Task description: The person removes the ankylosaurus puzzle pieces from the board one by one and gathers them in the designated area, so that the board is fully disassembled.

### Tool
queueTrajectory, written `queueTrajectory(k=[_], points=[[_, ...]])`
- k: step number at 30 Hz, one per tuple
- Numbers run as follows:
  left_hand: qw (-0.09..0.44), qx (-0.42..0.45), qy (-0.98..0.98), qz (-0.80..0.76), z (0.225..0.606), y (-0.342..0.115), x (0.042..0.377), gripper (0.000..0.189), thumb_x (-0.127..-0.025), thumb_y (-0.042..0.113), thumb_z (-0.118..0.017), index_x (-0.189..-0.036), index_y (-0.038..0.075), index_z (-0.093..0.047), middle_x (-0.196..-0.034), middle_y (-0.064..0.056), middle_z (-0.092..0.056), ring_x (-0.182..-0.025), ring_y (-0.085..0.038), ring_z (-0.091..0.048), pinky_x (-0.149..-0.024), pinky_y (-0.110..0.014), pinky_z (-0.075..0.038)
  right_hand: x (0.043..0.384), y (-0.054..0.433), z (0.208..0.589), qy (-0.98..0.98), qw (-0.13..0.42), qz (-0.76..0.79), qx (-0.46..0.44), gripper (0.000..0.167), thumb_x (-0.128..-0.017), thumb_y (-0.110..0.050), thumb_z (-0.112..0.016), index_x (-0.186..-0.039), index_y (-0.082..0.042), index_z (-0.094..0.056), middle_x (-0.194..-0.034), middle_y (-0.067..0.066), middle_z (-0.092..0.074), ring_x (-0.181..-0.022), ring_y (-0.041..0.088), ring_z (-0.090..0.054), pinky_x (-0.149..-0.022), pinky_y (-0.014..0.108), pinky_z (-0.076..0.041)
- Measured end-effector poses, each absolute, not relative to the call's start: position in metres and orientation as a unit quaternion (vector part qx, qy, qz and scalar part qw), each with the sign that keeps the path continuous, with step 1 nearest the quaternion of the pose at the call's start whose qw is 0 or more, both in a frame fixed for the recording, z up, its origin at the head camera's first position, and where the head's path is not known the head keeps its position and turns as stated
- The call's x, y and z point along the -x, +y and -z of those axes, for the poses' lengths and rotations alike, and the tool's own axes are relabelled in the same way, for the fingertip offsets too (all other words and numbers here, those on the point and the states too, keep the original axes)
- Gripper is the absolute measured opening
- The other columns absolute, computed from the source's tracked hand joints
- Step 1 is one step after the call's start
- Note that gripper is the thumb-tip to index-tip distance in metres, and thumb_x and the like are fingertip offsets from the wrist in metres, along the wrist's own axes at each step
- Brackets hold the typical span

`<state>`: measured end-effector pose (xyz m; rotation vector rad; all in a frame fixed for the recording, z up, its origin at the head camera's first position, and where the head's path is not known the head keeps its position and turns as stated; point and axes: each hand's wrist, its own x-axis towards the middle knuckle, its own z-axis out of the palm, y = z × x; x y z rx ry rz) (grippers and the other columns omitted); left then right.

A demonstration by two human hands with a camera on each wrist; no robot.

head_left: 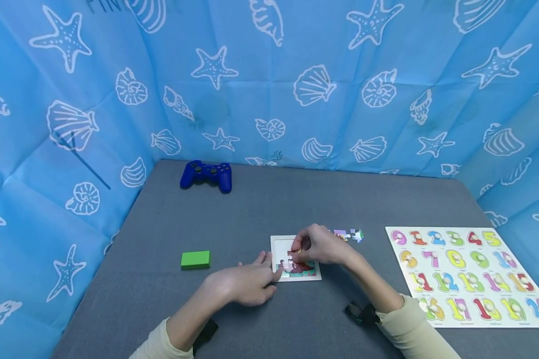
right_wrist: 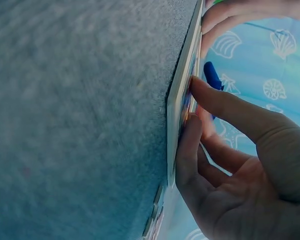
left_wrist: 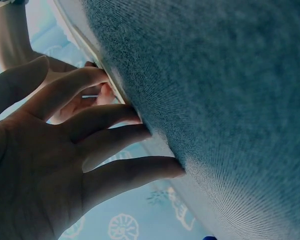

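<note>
A small jigsaw puzzle tray (head_left: 277,241) with a white border lies on the table, partly filled with reddish-brown and green pieces. My left hand (head_left: 247,283) rests at its left side with the fingers extended and spread; the fingertips (left_wrist: 135,114) touch the tray's edge and the table beside it. Over the tray's upper right, my right hand (head_left: 322,245) pinches a small puzzle piece (right_wrist: 192,106) between thumb and fingers, against the tray's surface. Most of that piece is hidden by the fingers. Loose puzzle pieces (head_left: 357,236) lie just behind the right hand.
A green block (head_left: 195,260) lies left of the tray. At the table's back left sits a blue game controller (head_left: 205,175). A white number board (head_left: 469,249) covers the right side. Blue curtains (head_left: 251,99) with shells and starfish surround the grey table (head_left: 139,294).
</note>
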<state>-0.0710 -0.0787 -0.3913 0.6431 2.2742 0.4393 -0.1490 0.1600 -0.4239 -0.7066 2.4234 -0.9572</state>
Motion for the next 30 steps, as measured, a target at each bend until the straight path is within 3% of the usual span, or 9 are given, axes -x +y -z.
queueTrajectory(k=[5, 14, 26, 30], points=[[0.358, -0.253, 0.883, -0.171, 0.3917, -0.0793, 0.0708, 0.057, -0.114, 0.031, -0.054, -0.169, 0.022, -0.041, -0.183, -0.019, -0.013, -0.172, -0.035, -0.012, -0.125, -0.076, -0.032, 0.1491, 0.16, 0.423, 0.883, 0.198, 0.337, 0.259, 0.021, -0.088, -0.013, -0.09, -0.102, -0.003, -0.077, -0.085, 0.003, -0.074, -0.076, 0.005, -0.062, -0.068, 0.019, -0.052], [0.361, -0.252, 0.881, -0.174, 0.3919, -0.0797, 0.0709, 0.057, -0.114, 0.031, -0.054, -0.169, 0.023, -0.041, -0.183, -0.018, -0.014, -0.172, -0.033, -0.011, -0.125, -0.076, -0.032, 0.1511, 0.1604, 0.4234, 0.877, 0.226, 0.338, 0.257, 0.026, -0.085, -0.012, -0.093, -0.102, -0.003, -0.076, -0.087, 0.004, -0.073, -0.078, 0.008, -0.062, -0.069, 0.02, -0.054], [0.355, -0.253, 0.884, -0.169, 0.392, -0.0783, 0.0704, 0.056, -0.113, 0.029, -0.055, -0.168, 0.022, -0.043, -0.182, -0.019, -0.017, -0.172, -0.033, -0.013, -0.124, -0.075, -0.034, 0.1479, 0.1597, 0.4183, 0.866, 0.241, 0.346, 0.267, 0.029, -0.088, -0.007, -0.089, -0.105, -0.006, -0.065, -0.092, 0.005, -0.067, -0.079, 0.009, -0.061, -0.067, 0.023, -0.053], [0.358, -0.25, 0.884, -0.17, 0.392, -0.0785, 0.0702, 0.056, -0.114, 0.03, -0.055, -0.168, 0.022, -0.043, -0.182, -0.018, -0.017, -0.172, -0.032, -0.013, -0.124, -0.074, -0.035, 0.1488, 0.164, 0.4182, 0.856, 0.245, 0.36, 0.28, 0.023, -0.091, -0.003, -0.083, -0.105, -0.006, -0.065, -0.093, 0.005, -0.068, -0.082, 0.01, -0.064, -0.071, 0.023, -0.055]])
